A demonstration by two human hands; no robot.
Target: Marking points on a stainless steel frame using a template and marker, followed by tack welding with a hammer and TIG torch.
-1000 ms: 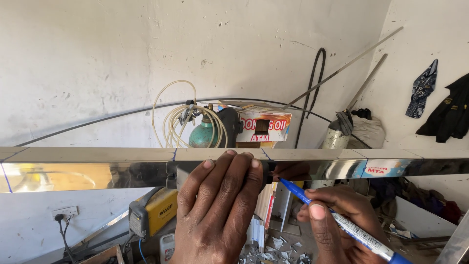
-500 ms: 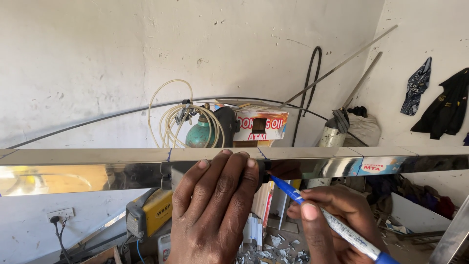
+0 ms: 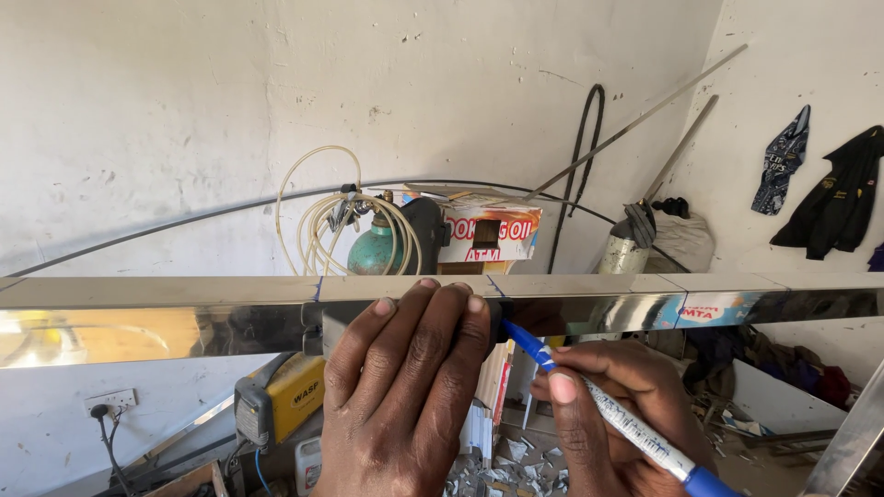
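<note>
**Inspector:** Fingers (image 3: 419,317) of the left hand (image 3: 405,396) lie flat and spread, draped over the near face of the steel bar (image 3: 166,317), tips reaching its top edge. Nothing is gripped; the palm only presses the bar

**Assistant:** And the right hand?

**Inspector:** The right hand (image 3: 612,414) is closed on a blue-and-white marker (image 3: 608,405), pinched between thumb and first fingers. The tip points up and left, touching or all but touching the bar's near face just beside the left hand's outermost finger

**Assistant:** How does the bar lie?

**Inspector:** Long axis runs left to right across the whole view, roughly level, well in front of the white wall (image 3: 184,110). It lies above and ahead of both hands. The marker sits at a slant to that axis, barrel trailing down toward the lower right

**Assistant:** Which hand is nearer the marking point?

**Inspector:** The right, by way of the marker tip; the left flanks that spot from the left. Both wrists come up from below, left wrist straight, right one bent inward

**Assistant:** Behind the bar?

**Inspector:** A green gas cylinder (image 3: 373,248) with coiled hose (image 3: 308,221), a cardboard box (image 3: 483,230), and a yellow machine (image 3: 281,400) below the bar's left stretch
</note>
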